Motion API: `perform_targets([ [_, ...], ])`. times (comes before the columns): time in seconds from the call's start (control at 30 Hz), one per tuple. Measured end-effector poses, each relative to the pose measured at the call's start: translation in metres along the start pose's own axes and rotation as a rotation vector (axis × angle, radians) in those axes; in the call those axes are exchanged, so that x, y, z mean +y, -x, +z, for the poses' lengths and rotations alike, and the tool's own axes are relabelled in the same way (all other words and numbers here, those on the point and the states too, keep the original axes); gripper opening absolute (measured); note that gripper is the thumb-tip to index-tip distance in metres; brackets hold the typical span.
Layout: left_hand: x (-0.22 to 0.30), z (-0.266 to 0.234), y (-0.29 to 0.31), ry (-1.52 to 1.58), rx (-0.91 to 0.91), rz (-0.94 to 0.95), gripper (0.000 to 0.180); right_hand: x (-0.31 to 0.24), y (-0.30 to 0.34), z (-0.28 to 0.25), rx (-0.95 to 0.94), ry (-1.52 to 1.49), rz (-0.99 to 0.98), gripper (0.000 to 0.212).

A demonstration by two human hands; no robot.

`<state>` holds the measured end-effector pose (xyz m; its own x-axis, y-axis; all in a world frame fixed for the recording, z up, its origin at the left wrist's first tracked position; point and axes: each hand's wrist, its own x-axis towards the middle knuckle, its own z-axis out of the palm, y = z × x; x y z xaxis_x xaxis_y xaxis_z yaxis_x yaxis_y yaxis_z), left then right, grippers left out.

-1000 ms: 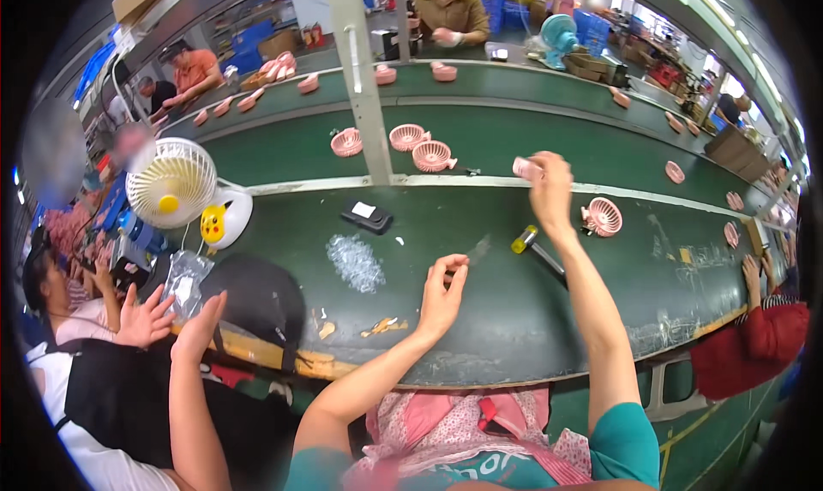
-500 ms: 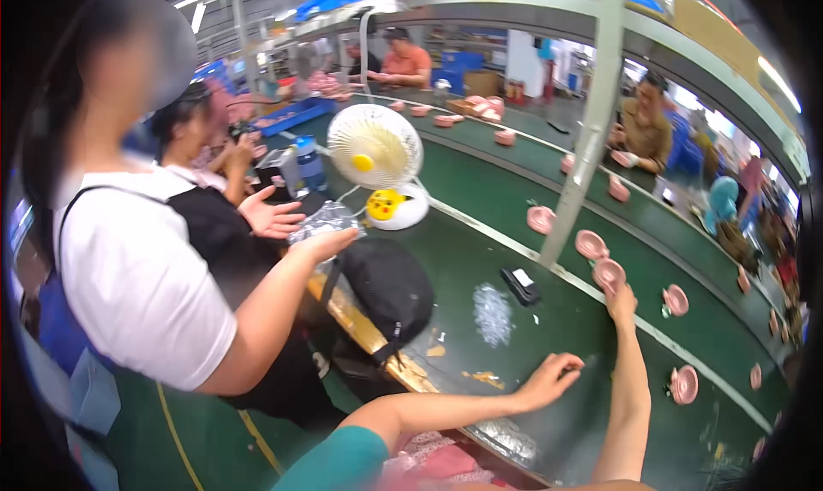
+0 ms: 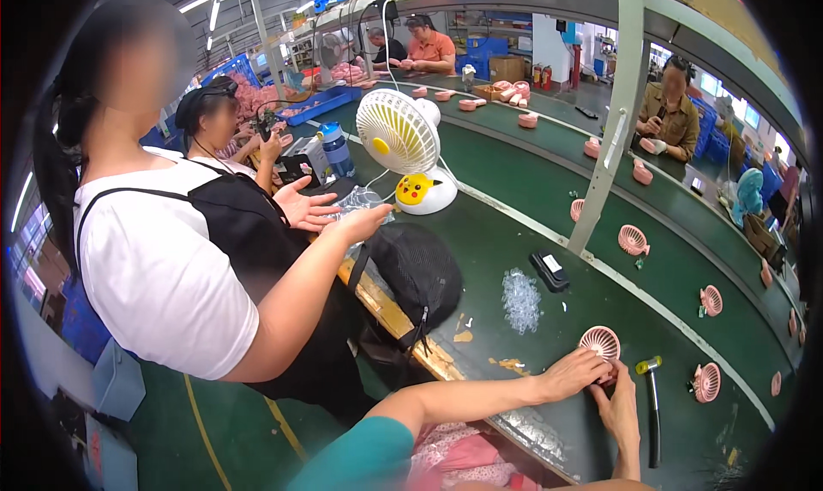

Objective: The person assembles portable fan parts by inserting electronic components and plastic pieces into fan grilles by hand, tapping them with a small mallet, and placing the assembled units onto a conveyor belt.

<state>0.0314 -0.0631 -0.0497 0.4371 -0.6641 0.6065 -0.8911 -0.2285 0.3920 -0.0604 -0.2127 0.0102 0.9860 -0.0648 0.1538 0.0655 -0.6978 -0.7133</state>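
Close in front of me, a pink round fan housing with a slatted grille (image 3: 599, 342) is held between both hands. My left hand (image 3: 576, 373) has its fingers closed over the housing's lower edge. From below and to the right, my right hand (image 3: 619, 410) grips the same part; its fingertips are partly hidden. Just right of that hand lies a hammer (image 3: 655, 405) with a yellow head and black handle. Beyond the hands is a heap of small clear plastic pieces (image 3: 520, 301), beside a black case (image 3: 549, 272) with a white label.
More pink housings (image 3: 706, 382) lie on the green belt (image 3: 669, 307). A post (image 3: 607, 140) rises from the table. To the left are a black mesh bag (image 3: 416, 272), a white desk fan (image 3: 399, 135), a blue bottle (image 3: 336, 151) and a standing co-worker (image 3: 163, 268) with hands extended.
My right hand has brought a pink housing from the belt toward me. My left hand has joined it on the part. The hammer now shows, and the view has shifted slightly.
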Motion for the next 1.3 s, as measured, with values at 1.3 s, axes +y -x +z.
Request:
perform_targets([
  [1.3, 0.027, -0.036, -0.008, 1.170, 0.001, -0.513, 0.023, -0.014, 0.016, -0.010, 0.356, -0.480, 0.061, 0.009],
])
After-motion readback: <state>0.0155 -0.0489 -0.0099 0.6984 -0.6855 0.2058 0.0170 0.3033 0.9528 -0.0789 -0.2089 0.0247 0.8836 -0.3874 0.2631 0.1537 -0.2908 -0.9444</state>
